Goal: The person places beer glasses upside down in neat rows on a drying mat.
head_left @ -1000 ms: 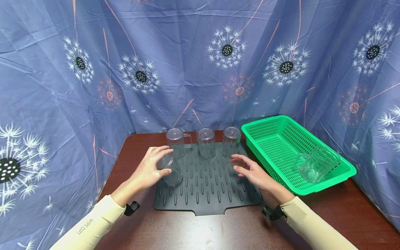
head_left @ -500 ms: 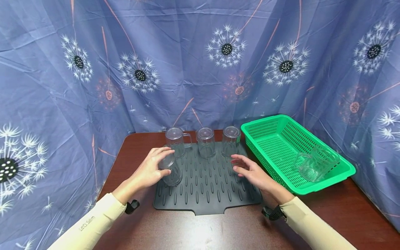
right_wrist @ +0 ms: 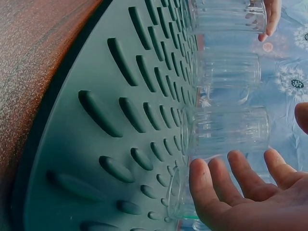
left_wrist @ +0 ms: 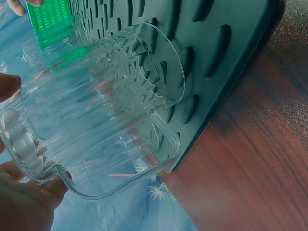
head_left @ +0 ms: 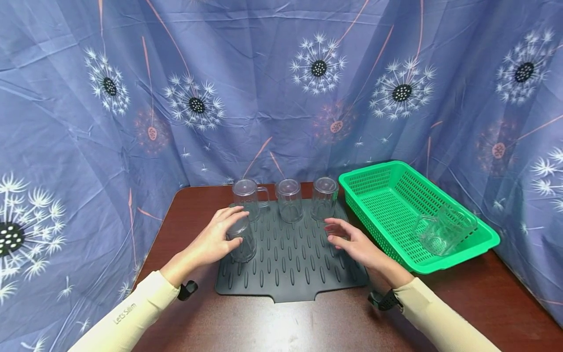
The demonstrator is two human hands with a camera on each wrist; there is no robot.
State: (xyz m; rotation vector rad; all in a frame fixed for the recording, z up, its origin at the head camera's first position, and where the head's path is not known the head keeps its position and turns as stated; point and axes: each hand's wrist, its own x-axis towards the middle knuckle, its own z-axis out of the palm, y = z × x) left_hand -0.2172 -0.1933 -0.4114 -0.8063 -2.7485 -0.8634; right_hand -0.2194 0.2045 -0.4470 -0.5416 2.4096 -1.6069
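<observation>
An upside-down clear glass mug (head_left: 244, 248) is at the left side of the dark drying mat (head_left: 290, 276). My left hand (head_left: 214, 239) holds it near its upturned base, thumb on one side and fingers on the other. In the left wrist view, the handle of this glass mug (left_wrist: 96, 130) is visible and its rim is at the mat. My right hand (head_left: 355, 245) hovers over the mat's right side, holding nothing. The right wrist view has the fingers of this right hand (right_wrist: 250, 197) loosely bent and spread apart.
Three more upside-down glass mugs stand along the mat's back edge: a left one (head_left: 249, 203), a middle one (head_left: 290, 208) and a right one (head_left: 324, 208). A green basket (head_left: 374, 234) to the right contains a tilted glass mug (head_left: 442, 234). A patterned curtain (head_left: 264, 98) hangs behind the table.
My left hand has shifted slightly to the right, and the mug in it looks a little more upright. The right hand stays almost still.
</observation>
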